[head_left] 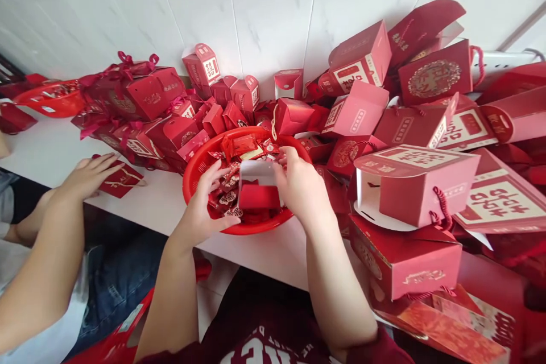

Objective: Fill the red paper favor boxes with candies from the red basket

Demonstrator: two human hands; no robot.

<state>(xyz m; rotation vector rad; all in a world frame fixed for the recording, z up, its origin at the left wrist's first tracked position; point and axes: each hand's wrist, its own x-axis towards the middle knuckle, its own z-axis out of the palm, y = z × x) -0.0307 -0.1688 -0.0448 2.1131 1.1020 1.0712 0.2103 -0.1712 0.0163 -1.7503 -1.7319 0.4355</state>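
A small red gift box (258, 196) with a white inside is in my right hand (301, 182), its top open toward me. The fingers grip its right side. Nothing shows in my left hand (200, 205), whose thumb and fingers are spread over the left side of the basket. Both hands are above a round red plastic basket (187, 182). Around the box lie several red-wrapped candies (228, 199); the box and my hands hide part of them.
Stacked red gift boxes (426, 182) crowd the right side, some open. Ribbon-tied boxes (145, 94) stand at the left along the tiled wall (273, 17). At left, a co-worker's hand (83, 179) touches a red box (121, 179). Another red basket (55, 105) sits farther left.
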